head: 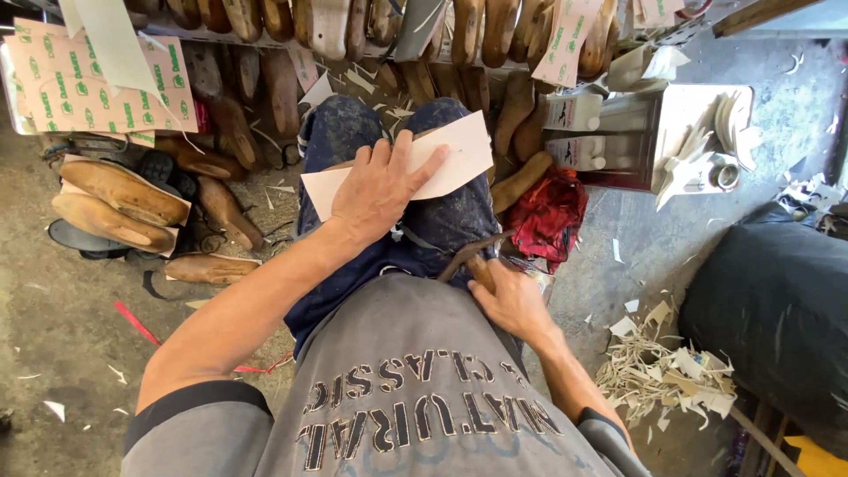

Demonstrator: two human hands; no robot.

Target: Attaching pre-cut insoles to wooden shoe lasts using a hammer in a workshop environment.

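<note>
My left hand [378, 187] lies flat, fingers spread, on a pale cardboard sheet [459, 152] that rests across my lap on dark blue trousers. My right hand [511, 300] sits by my right hip, closed around the wooden handle of a curved-bladed knife [470, 254]. The dark blade arcs toward the sheet without touching it. My grey printed shirt fills the bottom of the view.
Wooden shoe lasts [119, 205] lie on the floor at left and line the rack [353, 26] ahead. A red cloth [548, 216] and a metal box [636, 132] with bottles sit at right. Cardboard trimmings [667, 371] pile beside a black bag [777, 300].
</note>
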